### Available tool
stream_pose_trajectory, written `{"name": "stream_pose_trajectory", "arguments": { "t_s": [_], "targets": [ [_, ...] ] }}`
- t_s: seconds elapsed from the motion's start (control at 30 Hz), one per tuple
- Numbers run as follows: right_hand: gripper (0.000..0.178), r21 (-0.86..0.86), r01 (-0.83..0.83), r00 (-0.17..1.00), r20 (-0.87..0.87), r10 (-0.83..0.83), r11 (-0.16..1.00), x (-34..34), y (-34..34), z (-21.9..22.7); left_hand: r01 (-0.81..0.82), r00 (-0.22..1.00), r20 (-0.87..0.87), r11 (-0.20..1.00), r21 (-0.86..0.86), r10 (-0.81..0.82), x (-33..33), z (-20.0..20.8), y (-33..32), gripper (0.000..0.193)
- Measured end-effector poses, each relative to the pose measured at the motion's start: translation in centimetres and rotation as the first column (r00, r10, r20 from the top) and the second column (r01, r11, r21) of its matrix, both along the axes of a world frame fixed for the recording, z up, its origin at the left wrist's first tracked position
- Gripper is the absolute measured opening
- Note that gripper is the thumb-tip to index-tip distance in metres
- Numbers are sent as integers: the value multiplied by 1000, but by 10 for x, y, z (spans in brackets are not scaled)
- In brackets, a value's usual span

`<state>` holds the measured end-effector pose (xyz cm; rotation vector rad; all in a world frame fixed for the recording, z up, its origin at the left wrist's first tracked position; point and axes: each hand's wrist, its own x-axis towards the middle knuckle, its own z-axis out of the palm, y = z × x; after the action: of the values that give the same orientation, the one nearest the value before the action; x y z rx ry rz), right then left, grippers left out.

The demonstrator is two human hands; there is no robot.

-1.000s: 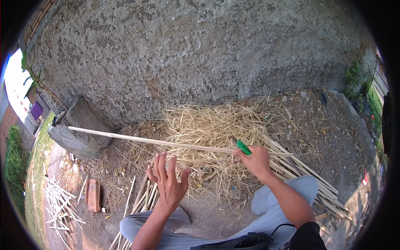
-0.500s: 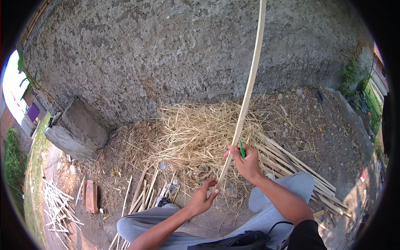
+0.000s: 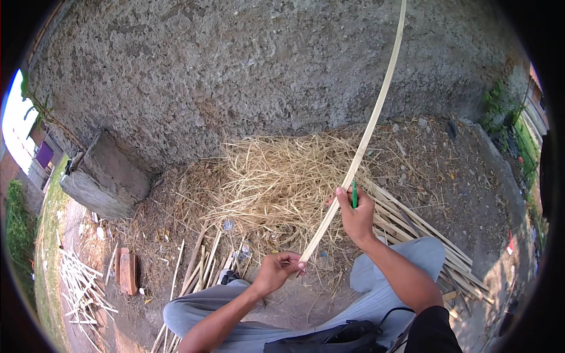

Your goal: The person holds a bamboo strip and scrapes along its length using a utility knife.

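A long, pale bamboo strip (image 3: pixel 365 141) slants up and to the right from my hands, bowing slightly, and its top runs out of view. My left hand (image 3: pixel 276 272) pinches its lower end between thumb and fingers. Further up, my right hand (image 3: pixel 358 219) is closed around the strip, thumb along its near face. A slim green object (image 3: pixel 354 195), perhaps a tool handle, sticks up from that same right hand; the rest of it is hidden by the fingers. Below the strip lies a heap of thin shavings (image 3: pixel 282 176).
Split strips (image 3: pixel 406 223) lie stacked by my right knee, and others (image 3: pixel 203 265) beside my left leg. More pale sticks (image 3: pixel 82 288) are scattered far left, near a reddish brick (image 3: pixel 127 272). A rough wall (image 3: pixel 235 70) stands behind the heap, with a concrete block (image 3: pixel 109 176) against it.
My left hand has shifted slightly left and up, its fingers now closed on the strip's end. My right hand moved a little right and up. The strip leans further right.
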<state>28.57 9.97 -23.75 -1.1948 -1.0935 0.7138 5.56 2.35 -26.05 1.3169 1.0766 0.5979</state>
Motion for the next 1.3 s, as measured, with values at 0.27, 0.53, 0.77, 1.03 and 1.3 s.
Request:
{"name": "stream_pose_trajectory", "arguments": {
  "t_s": [0.27,0.53,0.77,1.03,1.3],
  "targets": [
    [24,-54,70,992,111,-63,996,0,-5,14,-48,990,129,989,-138,66,-6,4,1,22],
    [30,-83,104,992,81,-97,991,0,-2,3,56,988,156,967,-247,-17,4,23,-12,39],
    [38,-108,112,985,140,-97,988,-10,-4,-2,52,998,-22,999,-9,-52,7,10,-27,50],
    [39,-78,48,990,137,-37,996,-14,-3,-8,-36,999,-36,998,-57,34,11,21,-35,49],
    [33,-108,-117,981,140,131,987,-6,-7,-6,-20,865,-459,927,374,204,11,9,-36,41]
  ]
}}
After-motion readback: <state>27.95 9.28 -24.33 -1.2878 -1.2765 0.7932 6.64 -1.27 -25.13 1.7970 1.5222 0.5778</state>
